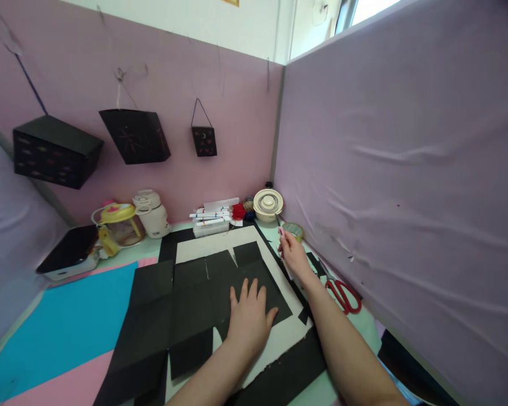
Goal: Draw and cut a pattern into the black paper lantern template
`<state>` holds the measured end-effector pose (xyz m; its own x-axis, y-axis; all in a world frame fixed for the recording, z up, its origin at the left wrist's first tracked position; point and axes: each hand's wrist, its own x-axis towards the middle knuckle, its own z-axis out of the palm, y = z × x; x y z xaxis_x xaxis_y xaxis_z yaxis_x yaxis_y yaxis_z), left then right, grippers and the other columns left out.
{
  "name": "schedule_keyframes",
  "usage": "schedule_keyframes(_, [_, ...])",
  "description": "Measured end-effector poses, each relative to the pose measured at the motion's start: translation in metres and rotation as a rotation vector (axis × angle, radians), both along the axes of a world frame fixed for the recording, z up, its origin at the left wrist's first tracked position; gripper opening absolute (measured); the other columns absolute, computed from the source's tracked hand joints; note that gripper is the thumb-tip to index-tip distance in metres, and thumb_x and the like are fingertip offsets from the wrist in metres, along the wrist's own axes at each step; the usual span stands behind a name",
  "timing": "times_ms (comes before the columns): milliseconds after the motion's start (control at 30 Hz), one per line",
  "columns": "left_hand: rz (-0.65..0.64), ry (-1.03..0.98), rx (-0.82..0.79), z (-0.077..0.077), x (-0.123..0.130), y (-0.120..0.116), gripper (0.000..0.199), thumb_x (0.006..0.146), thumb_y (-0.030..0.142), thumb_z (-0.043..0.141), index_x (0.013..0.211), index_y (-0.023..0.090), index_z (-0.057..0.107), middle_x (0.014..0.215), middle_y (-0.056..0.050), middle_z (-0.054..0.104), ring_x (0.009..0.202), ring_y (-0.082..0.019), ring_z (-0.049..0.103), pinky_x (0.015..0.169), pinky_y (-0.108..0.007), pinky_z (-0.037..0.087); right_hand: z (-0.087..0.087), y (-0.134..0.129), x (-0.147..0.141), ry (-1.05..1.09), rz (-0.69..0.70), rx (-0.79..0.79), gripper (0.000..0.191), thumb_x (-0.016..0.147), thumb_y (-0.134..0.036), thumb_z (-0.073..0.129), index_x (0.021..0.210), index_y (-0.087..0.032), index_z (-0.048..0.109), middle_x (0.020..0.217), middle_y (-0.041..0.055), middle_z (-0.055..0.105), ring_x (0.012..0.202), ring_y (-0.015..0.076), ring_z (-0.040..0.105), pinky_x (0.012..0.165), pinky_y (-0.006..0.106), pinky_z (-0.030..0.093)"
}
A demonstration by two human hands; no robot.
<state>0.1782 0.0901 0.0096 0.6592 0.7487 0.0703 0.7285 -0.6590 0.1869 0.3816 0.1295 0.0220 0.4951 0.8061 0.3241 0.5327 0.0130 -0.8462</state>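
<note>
Closest to the camera, two bare forearms reach in from the bottom edge over a pale green table. At the far left, a black box hangs on a cord against the pink wall. Below it stands a white case with a dark top, and in front of that a blue sheet lies over a pink sheet. A yellow-lidded jar and a white bottle stand side by side, under a second hanging box. Next comes the black paper, creased and cut into flaps, spread across the middle of the table and partly over a white board. Behind it lie some markers, with a small hanging box above and red yarn beside them. The left hand lies flat on the right part of the black paper, fingers spread, gripping nothing. Farther right, the right hand has its fingers closed around a small pink tool, mostly hidden, near a round cream pot and a roll of tape. Red-handled scissors lie just right of that forearm.
</note>
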Motion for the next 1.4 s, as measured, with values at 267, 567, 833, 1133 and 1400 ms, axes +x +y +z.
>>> schedule_keyframes(267, [-0.158, -0.007, -0.051, -0.002, -0.029, 0.008, 0.055, 0.094, 0.051, 0.042, 0.139, 0.021, 0.05, 0.153, -0.008, 0.039, 0.144, -0.031, 0.027, 0.116, -0.061, 0.019, -0.005, 0.002, -0.042, 0.788, 0.358, -0.153, 0.05, 0.078, -0.069, 0.055, 0.075, -0.019, 0.052, 0.046, -0.0085, 0.039, 0.036, 0.0045, 0.022, 0.037, 0.018, 0.013])
schedule_keyframes(567, [-0.176, -0.058, -0.07, -0.009, -0.031, 0.009, 0.056, 0.095, 0.053, 0.038, 0.139, 0.02, 0.051, 0.154, -0.009, 0.038, 0.145, -0.032, 0.026, 0.116, -0.062, 0.018, -0.007, 0.001, -0.039, 0.877, 0.339, -0.144, 0.04, 0.074, -0.056, 0.065, 0.08, -0.018, 0.053, 0.051, -0.0096, 0.04, 0.038, 0.0027, 0.021, 0.038, 0.017, 0.011])
schedule_keyframes(833, [-0.181, -0.066, -0.085, -0.01, -0.03, 0.009, 0.056, 0.095, 0.052, 0.039, 0.139, 0.019, 0.051, 0.153, -0.01, 0.039, 0.145, -0.033, 0.026, 0.115, -0.064, 0.019, 0.002, -0.005, -0.049, 0.834, 0.346, -0.16, 0.032, 0.078, -0.044, 0.061, 0.097, -0.019, 0.055, 0.06, -0.0084, 0.042, 0.044, 0.0041, 0.024, 0.041, 0.018, 0.015])
schedule_keyframes(1133, [-0.182, -0.045, -0.09, -0.008, -0.031, 0.007, 0.055, 0.095, 0.051, 0.04, 0.138, 0.02, 0.051, 0.154, -0.01, 0.038, 0.145, -0.033, 0.025, 0.115, -0.063, 0.017, 0.003, -0.011, -0.053, 0.858, 0.414, -0.166, 0.032, 0.077, -0.028, 0.056, 0.108, -0.02, 0.051, 0.067, -0.0074, 0.043, 0.048, 0.0056, 0.029, 0.044, 0.02, 0.018])
schedule_keyframes(1400, [-0.183, -0.063, -0.081, -0.009, -0.03, 0.008, 0.054, 0.095, 0.051, 0.04, 0.139, 0.02, 0.051, 0.154, -0.009, 0.038, 0.145, -0.033, 0.025, 0.115, -0.063, 0.017, 0.002, -0.014, -0.057, 0.914, 0.488, -0.168, 0.038, 0.075, -0.024, 0.057, 0.113, -0.022, 0.05, 0.077, -0.0043, 0.048, 0.056, 0.0074, 0.038, 0.047, 0.022, 0.027])
